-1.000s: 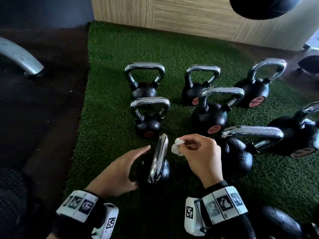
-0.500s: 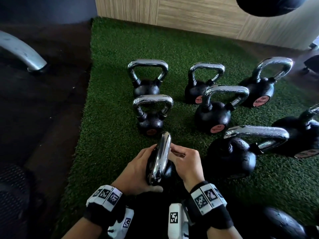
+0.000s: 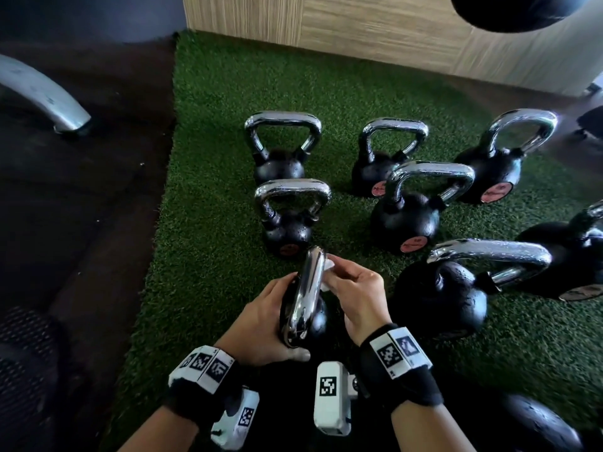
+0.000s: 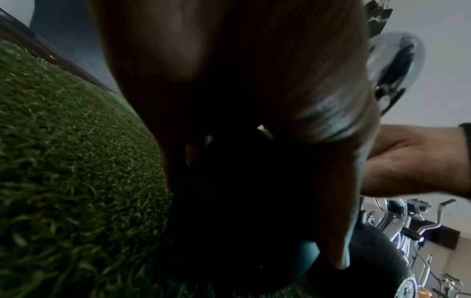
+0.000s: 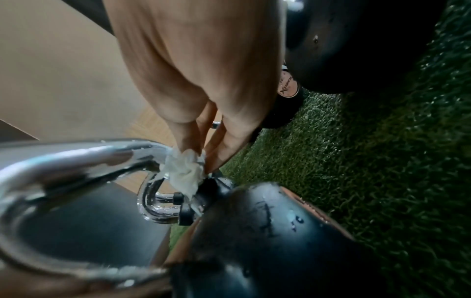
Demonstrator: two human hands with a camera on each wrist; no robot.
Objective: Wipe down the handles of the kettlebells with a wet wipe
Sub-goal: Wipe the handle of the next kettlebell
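The nearest kettlebell (image 3: 318,318) stands on the turf, its chrome handle (image 3: 308,295) edge-on to me. My left hand (image 3: 277,308) cups the left side of its black body (image 4: 242,201), fingers and thumb curled round it. My right hand (image 3: 339,275) pinches a crumpled white wet wipe (image 3: 329,270) and presses it against the right side of the handle near its far top. In the right wrist view the wipe (image 5: 184,171) sits where the handle (image 5: 76,161) bends down toward the body (image 5: 267,231). Most of the wipe is hidden by my fingers.
Several other chrome-handled kettlebells stand close by on the green turf (image 3: 212,223): one just ahead (image 3: 287,233), a big one at the right (image 3: 440,298), more behind (image 3: 408,220). Dark floor (image 3: 81,223) and a metal leg (image 3: 42,93) lie left; a wooden wall (image 3: 359,27) stands behind.
A second ago my left hand was open beside the kettlebell and the wipe was held off the handle. Both hands then closed in; the wipe now presses on the handle's far end.
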